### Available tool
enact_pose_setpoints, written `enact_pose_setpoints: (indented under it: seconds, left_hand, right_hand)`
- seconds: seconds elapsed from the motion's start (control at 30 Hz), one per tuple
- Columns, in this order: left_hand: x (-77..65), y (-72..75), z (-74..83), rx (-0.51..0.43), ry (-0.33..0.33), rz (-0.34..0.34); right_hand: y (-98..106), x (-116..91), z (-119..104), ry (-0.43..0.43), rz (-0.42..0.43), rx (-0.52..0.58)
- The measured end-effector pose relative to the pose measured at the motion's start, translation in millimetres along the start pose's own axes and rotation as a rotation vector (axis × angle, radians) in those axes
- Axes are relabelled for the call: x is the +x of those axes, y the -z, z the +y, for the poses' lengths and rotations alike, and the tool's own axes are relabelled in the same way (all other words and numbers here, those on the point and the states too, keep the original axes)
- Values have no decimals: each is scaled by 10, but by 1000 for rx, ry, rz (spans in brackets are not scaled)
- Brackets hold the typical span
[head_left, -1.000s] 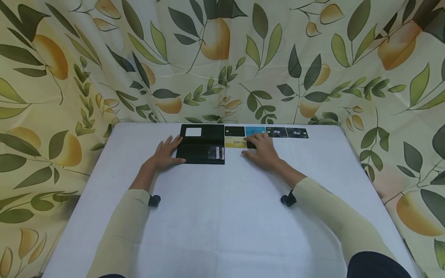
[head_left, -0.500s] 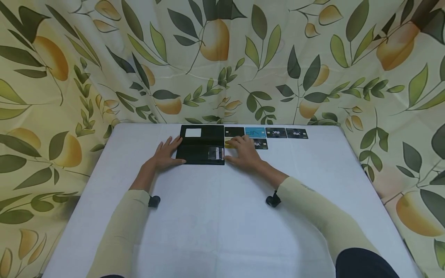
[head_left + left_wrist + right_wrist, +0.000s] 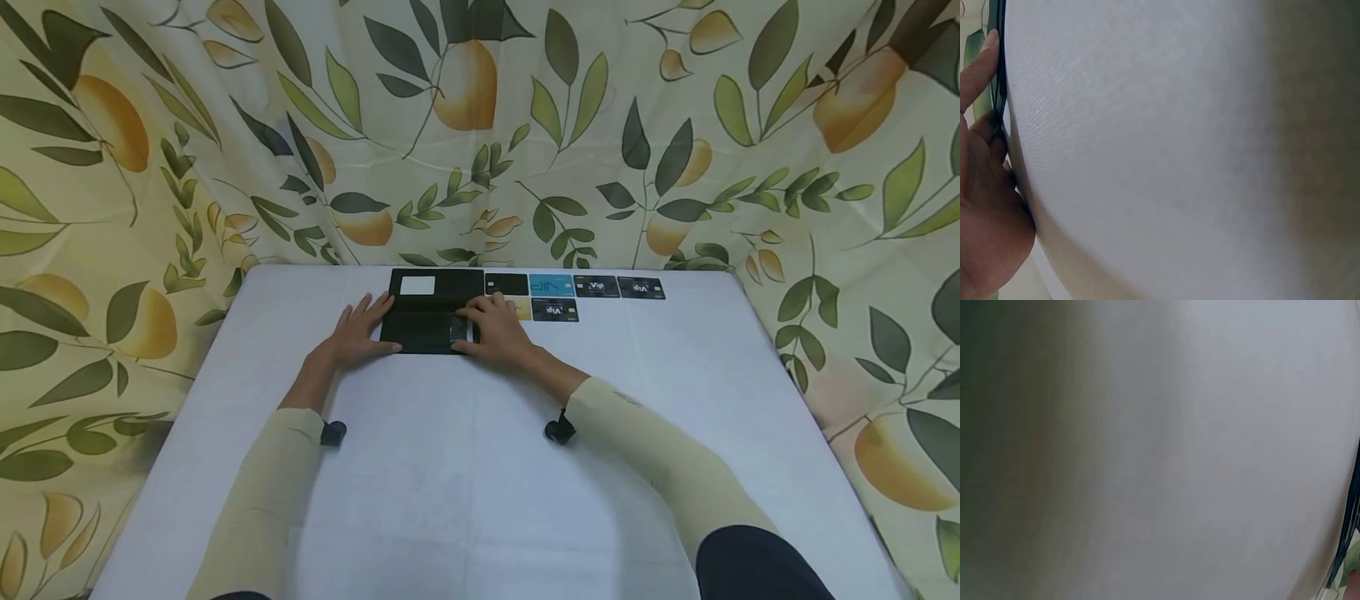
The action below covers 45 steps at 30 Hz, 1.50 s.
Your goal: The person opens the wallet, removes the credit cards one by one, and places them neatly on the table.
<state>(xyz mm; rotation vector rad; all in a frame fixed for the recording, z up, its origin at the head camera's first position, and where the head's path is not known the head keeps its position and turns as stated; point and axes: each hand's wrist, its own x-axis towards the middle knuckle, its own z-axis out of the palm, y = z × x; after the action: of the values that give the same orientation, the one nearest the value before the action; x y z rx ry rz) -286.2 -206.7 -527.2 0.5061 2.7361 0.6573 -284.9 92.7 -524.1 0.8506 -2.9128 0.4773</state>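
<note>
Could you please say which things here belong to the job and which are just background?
Seemingly part of the job:
black wallet, left hand at its left edge, right hand over its right
yellow card
blue card
four black cards

Just background:
white table
patterned curtain

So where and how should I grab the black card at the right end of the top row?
Probably pinch that black card by its right short edge, the right hand coming from the right: it lies flat on the table, its left edge beside another card, its right side free.
</note>
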Motion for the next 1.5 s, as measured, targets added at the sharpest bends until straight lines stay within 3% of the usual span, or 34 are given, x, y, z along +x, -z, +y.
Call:
enact_pose_setpoints:
  seconds: [0.5,0.8,1.5]
  left_hand:
    - [-22,-1,-1,-5,-10,-2]
    - [-37,-34,-34,-26,-8,10]
    - [-15,-3,1,-5,-24,16]
  right_hand:
    - [-10,27,-36,-23,-6,32]
    - [-63,11,-39,7,13,17]
    - [36,-62,29,-11,-16,3]
